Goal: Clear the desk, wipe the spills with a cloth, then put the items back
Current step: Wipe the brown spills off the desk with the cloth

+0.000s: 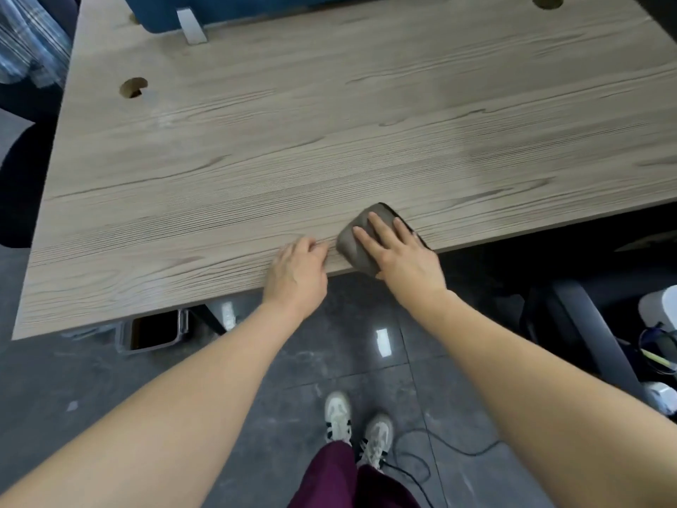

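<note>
A grey-brown cloth (357, 247) lies folded at the front edge of the wood-grain desk (293, 141). My right hand (399, 251) lies flat on it, fingers straight and pressing down. My left hand (296, 269) sits just left of the cloth at the desk's front edge, its fingers curled over the edge and holding nothing. No other items stand on the desk top in view.
Two round cable holes (132, 87) (547, 0) pierce the desk. A blue partition (256, 9) with a metal bracket stands at the back. A bin (155, 330) sits under the desk's front left. A chair and boxes (655, 346) stand at right; a cable (458, 449) crosses the floor.
</note>
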Demonstrator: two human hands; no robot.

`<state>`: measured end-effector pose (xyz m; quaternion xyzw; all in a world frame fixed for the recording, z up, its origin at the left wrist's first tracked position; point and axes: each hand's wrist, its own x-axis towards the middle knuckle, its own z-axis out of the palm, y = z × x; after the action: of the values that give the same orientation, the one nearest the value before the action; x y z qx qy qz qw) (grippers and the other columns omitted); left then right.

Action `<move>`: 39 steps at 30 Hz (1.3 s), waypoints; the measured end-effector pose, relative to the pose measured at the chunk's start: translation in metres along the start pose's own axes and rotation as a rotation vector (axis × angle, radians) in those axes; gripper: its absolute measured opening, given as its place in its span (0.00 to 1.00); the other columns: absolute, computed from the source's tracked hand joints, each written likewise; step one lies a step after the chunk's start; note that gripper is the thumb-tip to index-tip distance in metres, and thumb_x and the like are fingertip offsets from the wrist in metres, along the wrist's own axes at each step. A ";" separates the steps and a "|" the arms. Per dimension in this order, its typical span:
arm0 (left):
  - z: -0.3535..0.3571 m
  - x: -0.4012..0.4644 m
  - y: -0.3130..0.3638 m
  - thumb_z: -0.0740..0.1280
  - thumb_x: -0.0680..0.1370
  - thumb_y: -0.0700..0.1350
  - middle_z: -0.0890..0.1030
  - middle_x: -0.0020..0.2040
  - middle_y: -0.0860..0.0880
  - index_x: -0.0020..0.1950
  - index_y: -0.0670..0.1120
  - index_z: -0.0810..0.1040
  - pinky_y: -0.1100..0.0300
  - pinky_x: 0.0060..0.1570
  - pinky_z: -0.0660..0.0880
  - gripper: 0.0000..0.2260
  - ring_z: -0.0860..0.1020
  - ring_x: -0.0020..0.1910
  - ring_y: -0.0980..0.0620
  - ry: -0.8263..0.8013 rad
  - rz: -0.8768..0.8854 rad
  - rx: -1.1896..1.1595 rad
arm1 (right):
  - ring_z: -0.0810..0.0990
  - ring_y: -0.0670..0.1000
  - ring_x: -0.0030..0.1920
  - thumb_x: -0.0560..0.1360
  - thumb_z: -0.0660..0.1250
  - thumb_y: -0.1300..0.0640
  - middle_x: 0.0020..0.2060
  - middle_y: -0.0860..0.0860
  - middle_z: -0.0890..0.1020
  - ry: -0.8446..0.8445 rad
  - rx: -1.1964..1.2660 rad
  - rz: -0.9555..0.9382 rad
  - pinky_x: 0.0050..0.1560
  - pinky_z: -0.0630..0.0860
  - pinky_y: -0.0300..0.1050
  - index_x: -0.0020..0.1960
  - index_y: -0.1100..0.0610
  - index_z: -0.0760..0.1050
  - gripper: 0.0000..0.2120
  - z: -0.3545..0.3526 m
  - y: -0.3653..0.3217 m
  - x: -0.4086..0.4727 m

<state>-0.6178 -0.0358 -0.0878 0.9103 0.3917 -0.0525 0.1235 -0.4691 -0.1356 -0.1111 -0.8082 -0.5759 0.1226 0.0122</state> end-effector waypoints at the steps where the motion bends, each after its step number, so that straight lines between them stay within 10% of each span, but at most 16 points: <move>1: 0.001 0.005 0.010 0.58 0.79 0.43 0.69 0.68 0.49 0.70 0.50 0.70 0.53 0.64 0.65 0.19 0.67 0.66 0.45 -0.007 0.016 -0.026 | 0.52 0.60 0.76 0.79 0.59 0.55 0.77 0.48 0.47 0.001 -0.004 0.040 0.72 0.58 0.54 0.77 0.44 0.46 0.32 -0.002 0.014 -0.005; 10: -0.005 0.034 0.036 0.58 0.79 0.43 0.68 0.70 0.50 0.68 0.50 0.70 0.55 0.64 0.64 0.18 0.68 0.66 0.48 -0.036 0.124 -0.007 | 0.55 0.63 0.74 0.79 0.60 0.61 0.77 0.50 0.51 0.050 -0.021 0.379 0.66 0.68 0.57 0.77 0.47 0.52 0.31 -0.008 0.046 -0.019; 18: -0.009 0.063 0.065 0.60 0.77 0.43 0.67 0.70 0.53 0.70 0.50 0.69 0.55 0.62 0.67 0.21 0.68 0.67 0.49 -0.105 0.150 0.028 | 0.81 0.63 0.53 0.70 0.62 0.56 0.61 0.52 0.80 0.158 -0.041 0.130 0.43 0.81 0.51 0.60 0.49 0.79 0.20 -0.004 0.023 -0.011; 23: -0.012 0.082 0.100 0.60 0.77 0.46 0.69 0.68 0.52 0.66 0.51 0.72 0.54 0.58 0.68 0.17 0.71 0.64 0.47 -0.094 0.202 0.061 | 0.80 0.64 0.56 0.60 0.80 0.60 0.63 0.53 0.78 0.216 -0.071 0.130 0.50 0.79 0.54 0.64 0.49 0.76 0.33 -0.002 0.090 -0.022; 34: 0.004 0.115 0.237 0.60 0.78 0.45 0.71 0.66 0.50 0.66 0.48 0.73 0.54 0.53 0.70 0.17 0.72 0.61 0.46 -0.099 0.289 0.049 | 0.79 0.63 0.57 0.58 0.81 0.62 0.64 0.53 0.77 0.213 -0.062 0.117 0.50 0.79 0.56 0.64 0.50 0.76 0.36 -0.020 0.231 -0.045; 39: 0.016 0.131 0.294 0.57 0.80 0.48 0.72 0.67 0.48 0.68 0.47 0.71 0.53 0.53 0.70 0.18 0.72 0.62 0.45 -0.096 0.363 0.087 | 0.65 0.61 0.71 0.71 0.72 0.63 0.74 0.50 0.62 0.172 0.028 0.200 0.66 0.67 0.53 0.73 0.46 0.63 0.36 -0.035 0.308 -0.060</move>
<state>-0.3142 -0.1436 -0.0739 0.9669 0.2122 -0.0896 0.1101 -0.1948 -0.2912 -0.1154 -0.8689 -0.4874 0.0613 0.0604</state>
